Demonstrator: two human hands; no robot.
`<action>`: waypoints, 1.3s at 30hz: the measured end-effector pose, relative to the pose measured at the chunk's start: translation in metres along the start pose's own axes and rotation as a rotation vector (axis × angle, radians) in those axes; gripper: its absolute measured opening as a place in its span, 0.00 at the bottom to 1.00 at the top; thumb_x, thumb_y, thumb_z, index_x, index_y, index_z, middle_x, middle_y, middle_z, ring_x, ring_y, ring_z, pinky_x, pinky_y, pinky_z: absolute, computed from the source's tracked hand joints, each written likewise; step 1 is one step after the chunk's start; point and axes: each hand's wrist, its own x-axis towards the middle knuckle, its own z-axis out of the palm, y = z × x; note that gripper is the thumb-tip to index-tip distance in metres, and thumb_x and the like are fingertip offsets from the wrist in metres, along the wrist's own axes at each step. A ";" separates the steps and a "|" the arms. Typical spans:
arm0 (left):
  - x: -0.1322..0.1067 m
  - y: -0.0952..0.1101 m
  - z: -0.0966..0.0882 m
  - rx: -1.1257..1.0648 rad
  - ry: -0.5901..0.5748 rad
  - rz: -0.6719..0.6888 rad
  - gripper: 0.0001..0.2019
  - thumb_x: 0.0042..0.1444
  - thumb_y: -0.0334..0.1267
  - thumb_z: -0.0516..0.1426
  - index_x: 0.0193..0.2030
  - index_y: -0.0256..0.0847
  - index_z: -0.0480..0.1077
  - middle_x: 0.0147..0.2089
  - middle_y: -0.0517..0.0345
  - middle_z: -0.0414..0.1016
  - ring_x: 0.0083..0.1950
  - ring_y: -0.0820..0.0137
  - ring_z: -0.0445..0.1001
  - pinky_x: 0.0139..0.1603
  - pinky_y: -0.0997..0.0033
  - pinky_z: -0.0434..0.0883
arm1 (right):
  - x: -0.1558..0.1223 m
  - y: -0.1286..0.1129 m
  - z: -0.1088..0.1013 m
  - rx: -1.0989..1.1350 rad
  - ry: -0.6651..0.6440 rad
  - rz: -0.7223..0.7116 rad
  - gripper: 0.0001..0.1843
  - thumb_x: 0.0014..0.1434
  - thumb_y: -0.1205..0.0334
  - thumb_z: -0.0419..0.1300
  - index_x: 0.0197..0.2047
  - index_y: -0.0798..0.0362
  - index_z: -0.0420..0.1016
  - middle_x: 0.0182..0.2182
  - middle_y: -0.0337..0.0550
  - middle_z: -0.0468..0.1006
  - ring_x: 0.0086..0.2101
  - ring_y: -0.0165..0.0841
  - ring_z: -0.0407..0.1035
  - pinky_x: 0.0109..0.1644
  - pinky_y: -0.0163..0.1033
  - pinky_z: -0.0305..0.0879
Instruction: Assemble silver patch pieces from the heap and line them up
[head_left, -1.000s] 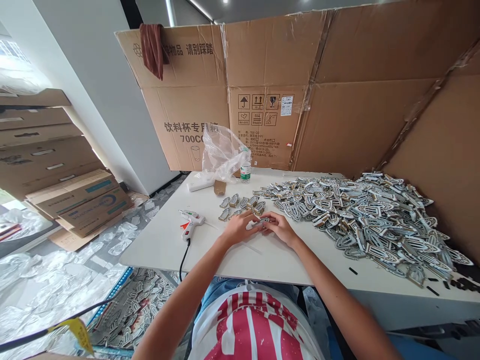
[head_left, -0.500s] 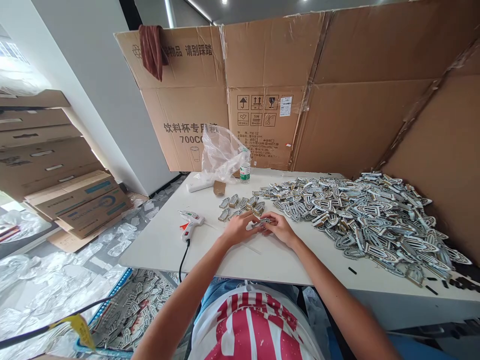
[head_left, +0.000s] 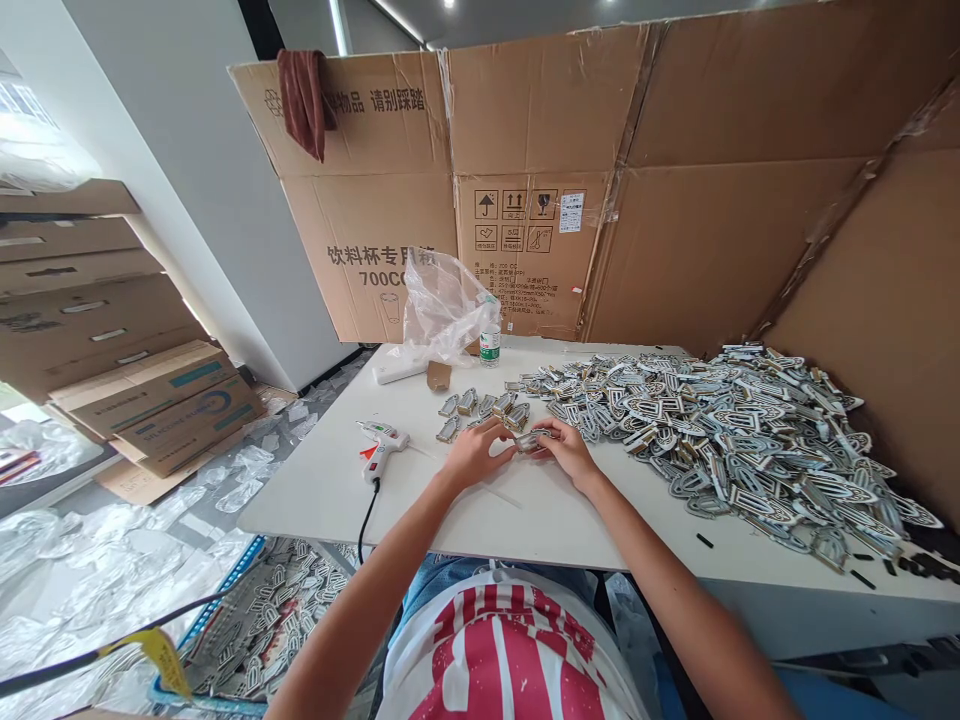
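Between my two hands, just above the white table (head_left: pixel 315 500), is a small grey-and-white flat piece with a pointed outline (head_left: pixel 531 440). My left hand (head_left: pixel 480 452) pinches its left end with thumb and fingers. On its other end are the closed fingers of my right hand (head_left: pixel 568 455). A small group of similar pieces (head_left: pixel 466 402) lies just beyond my left hand. To the left, a white hot glue gun (head_left: pixel 384 448) with an orange trigger rests on the table. A thin clear glue stick (head_left: pixel 501 495) lies near my left wrist.
A large heap of the pieces (head_left: pixel 720 430) covers the table's right side. Small black strips (head_left: pixel 705 541) lie near the front edge. A bottle (head_left: pixel 490 345) and plastic bag (head_left: pixel 442 310) stand at the back before cardboard walls (head_left: pixel 540 130). A blue crate (head_left: pixel 217 600) of pieces sits lower left.
My right hand has shifted slightly right and up with the flat piece, which now shows more between my hands. The left hand has barely moved.
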 end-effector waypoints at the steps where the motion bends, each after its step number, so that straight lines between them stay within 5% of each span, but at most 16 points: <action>1: 0.000 0.000 0.000 -0.002 -0.004 0.004 0.08 0.68 0.45 0.62 0.48 0.46 0.79 0.45 0.55 0.81 0.37 0.69 0.76 0.37 0.68 0.70 | 0.000 0.000 0.000 0.005 0.005 0.004 0.18 0.52 0.52 0.74 0.45 0.47 0.82 0.38 0.43 0.87 0.35 0.45 0.86 0.41 0.49 0.85; 13: -0.001 0.000 0.002 0.010 -0.024 0.052 0.12 0.70 0.46 0.61 0.54 0.48 0.81 0.46 0.54 0.83 0.39 0.68 0.79 0.36 0.68 0.69 | -0.003 -0.006 0.002 0.068 0.018 0.010 0.19 0.50 0.52 0.76 0.43 0.49 0.82 0.37 0.43 0.86 0.37 0.43 0.84 0.51 0.53 0.84; 39: -0.002 0.002 0.000 0.025 -0.107 0.076 0.15 0.72 0.47 0.58 0.59 0.53 0.82 0.49 0.54 0.83 0.41 0.68 0.80 0.40 0.70 0.71 | -0.005 -0.010 0.001 0.112 -0.009 0.047 0.20 0.49 0.50 0.77 0.43 0.49 0.85 0.37 0.43 0.89 0.37 0.45 0.86 0.53 0.51 0.84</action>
